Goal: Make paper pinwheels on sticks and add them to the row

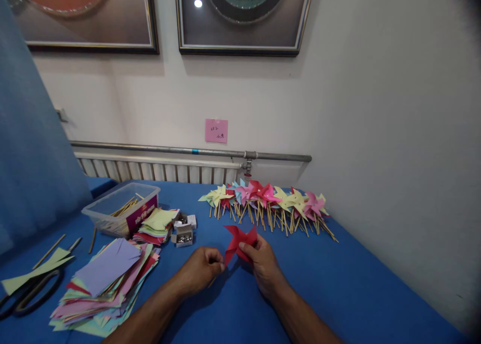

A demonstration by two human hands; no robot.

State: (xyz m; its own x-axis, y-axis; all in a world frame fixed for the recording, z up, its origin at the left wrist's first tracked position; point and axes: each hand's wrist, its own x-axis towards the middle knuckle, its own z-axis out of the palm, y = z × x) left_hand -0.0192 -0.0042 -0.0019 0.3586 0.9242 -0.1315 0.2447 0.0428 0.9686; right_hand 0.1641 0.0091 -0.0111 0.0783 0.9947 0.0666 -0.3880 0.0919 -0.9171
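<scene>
A red paper pinwheel [235,239] is held up over the blue cloth, its folded blades spread. My right hand [263,264] pinches it from the right, thumb on the front near its centre. Just left of it, my left hand [203,269] is closed around a thin wooden stick [211,283], of which only a short end shows below the fingers. The left fingertips are at the lower left blade. Whether the stick is joined to the pinwheel is hidden by the fingers.
Finished pinwheels [263,196] on sticks lie in a row at the back. To the left are stacked coloured paper [108,269], smaller paper pieces [160,221], small boxes of metal pins [184,236], a plastic tub [120,191] with sticks, and scissors [39,291] under green paper strips [41,270].
</scene>
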